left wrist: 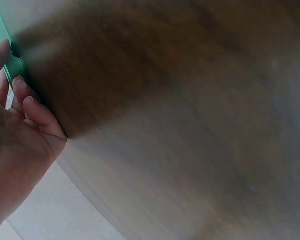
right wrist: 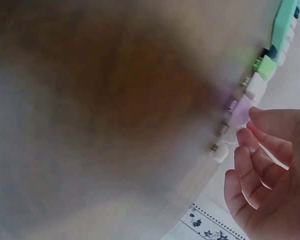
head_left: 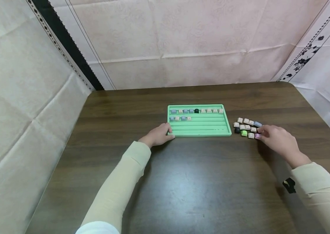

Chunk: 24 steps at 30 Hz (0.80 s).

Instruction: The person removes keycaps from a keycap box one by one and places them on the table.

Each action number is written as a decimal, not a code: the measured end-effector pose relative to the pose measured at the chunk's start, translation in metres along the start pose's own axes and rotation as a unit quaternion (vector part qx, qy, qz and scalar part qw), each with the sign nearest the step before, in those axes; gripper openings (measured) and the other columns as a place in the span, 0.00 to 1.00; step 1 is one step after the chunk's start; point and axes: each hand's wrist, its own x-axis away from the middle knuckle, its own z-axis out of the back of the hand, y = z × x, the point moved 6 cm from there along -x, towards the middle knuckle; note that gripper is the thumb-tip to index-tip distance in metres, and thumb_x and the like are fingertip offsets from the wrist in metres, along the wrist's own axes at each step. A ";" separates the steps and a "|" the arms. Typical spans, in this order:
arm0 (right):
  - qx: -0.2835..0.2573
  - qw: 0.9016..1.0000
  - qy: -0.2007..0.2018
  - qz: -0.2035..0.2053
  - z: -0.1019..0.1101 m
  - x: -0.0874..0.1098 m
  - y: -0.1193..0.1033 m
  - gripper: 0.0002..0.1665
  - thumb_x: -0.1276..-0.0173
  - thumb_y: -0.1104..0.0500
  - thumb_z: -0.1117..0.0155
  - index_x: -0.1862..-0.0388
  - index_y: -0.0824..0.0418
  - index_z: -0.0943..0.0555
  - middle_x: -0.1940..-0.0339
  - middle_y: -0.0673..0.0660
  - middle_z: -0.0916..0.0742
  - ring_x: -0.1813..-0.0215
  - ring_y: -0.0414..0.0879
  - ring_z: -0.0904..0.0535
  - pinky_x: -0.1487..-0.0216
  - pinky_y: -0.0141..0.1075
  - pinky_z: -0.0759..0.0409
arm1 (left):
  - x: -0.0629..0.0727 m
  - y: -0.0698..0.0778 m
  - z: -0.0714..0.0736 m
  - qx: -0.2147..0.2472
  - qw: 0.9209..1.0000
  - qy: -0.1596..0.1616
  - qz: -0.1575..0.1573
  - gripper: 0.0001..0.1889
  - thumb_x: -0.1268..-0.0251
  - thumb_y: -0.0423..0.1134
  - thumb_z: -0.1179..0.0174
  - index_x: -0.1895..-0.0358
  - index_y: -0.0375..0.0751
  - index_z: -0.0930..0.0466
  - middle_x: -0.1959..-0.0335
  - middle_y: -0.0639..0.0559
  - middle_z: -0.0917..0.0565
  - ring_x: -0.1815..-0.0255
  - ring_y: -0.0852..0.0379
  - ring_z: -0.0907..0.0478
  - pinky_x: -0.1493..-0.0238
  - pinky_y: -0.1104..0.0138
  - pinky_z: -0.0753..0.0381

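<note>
A light green tray (head_left: 200, 127) with ridged rows lies on the table, holding keycaps along its back row (head_left: 209, 110) and a shorter second row (head_left: 180, 119). My left hand (head_left: 159, 134) grips its front left corner, with the thumb at the front edge and the fingers by the side. To the tray's right sits a cluster of loose keycaps, mostly white, with a black (head_left: 237, 130), a green (head_left: 244, 133) and a blue one (head_left: 257, 124). My right hand (head_left: 279, 139) is at the cluster's right end, thumb tip against a purple keycap (right wrist: 242, 110); I cannot tell whether the fingers pinch it.
The dark wooden table (head_left: 182, 188) runs up to pale cloth hangings (head_left: 206, 42) at the back and sides. A small black object (head_left: 289, 185) shows beside the right sleeve.
</note>
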 end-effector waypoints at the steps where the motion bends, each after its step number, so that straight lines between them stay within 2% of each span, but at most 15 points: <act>1: -0.002 1.000 0.004 -0.001 0.002 -0.001 -0.001 0.18 0.36 0.53 0.43 0.52 0.61 0.23 0.62 0.64 0.17 0.61 0.58 0.22 0.72 0.50 0.28 | 0.000 0.000 0.000 0.000 1.000 0.001 -0.003 0.12 0.33 0.49 0.49 0.59 0.46 0.35 0.57 0.50 0.31 0.57 0.54 0.33 0.56 0.64 0.33; 7: -0.010 1.000 0.019 0.008 0.008 -0.008 -0.011 0.15 0.37 0.58 0.46 0.53 0.61 0.23 0.64 0.61 0.17 0.65 0.53 0.23 0.76 0.44 0.30 | 0.002 0.002 0.001 -0.001 1.000 0.003 -0.018 0.11 0.32 0.47 0.50 0.60 0.44 0.35 0.58 0.50 0.30 0.59 0.54 0.33 0.57 0.64 0.33; 13: -0.016 1.000 0.023 0.009 0.007 -0.021 -0.032 0.15 0.37 0.58 0.45 0.53 0.61 0.22 0.63 0.61 0.17 0.66 0.52 0.25 0.76 0.41 0.32 | 0.001 0.000 -0.001 -0.001 1.000 0.000 -0.013 0.11 0.32 0.48 0.50 0.60 0.45 0.35 0.58 0.51 0.31 0.59 0.55 0.33 0.58 0.65 0.34; 16: -0.022 0.999 0.022 0.014 0.004 -0.028 -0.046 0.15 0.36 0.57 0.44 0.52 0.62 0.22 0.62 0.62 0.17 0.65 0.52 0.25 0.74 0.42 0.31 | 0.000 0.000 -0.002 -0.004 1.000 0.000 -0.013 0.11 0.32 0.49 0.50 0.59 0.46 0.35 0.57 0.51 0.31 0.59 0.55 0.33 0.58 0.65 0.33; 21: -0.036 0.999 0.018 0.034 -0.003 -0.039 -0.070 0.15 0.35 0.58 0.44 0.52 0.63 0.22 0.59 0.64 0.18 0.61 0.53 0.24 0.66 0.47 0.28 | 0.000 0.000 -0.002 -0.009 1.000 0.001 -0.015 0.11 0.32 0.49 0.50 0.59 0.46 0.35 0.56 0.51 0.30 0.58 0.55 0.33 0.58 0.65 0.33; 24: -0.043 0.998 0.013 0.045 -0.008 -0.046 -0.084 0.16 0.34 0.59 0.45 0.51 0.64 0.22 0.57 0.64 0.18 0.61 0.53 0.24 0.65 0.46 0.28 | 0.002 0.000 -0.002 -0.013 1.000 0.001 -0.011 0.11 0.32 0.50 0.50 0.59 0.46 0.35 0.56 0.51 0.30 0.59 0.55 0.32 0.58 0.64 0.33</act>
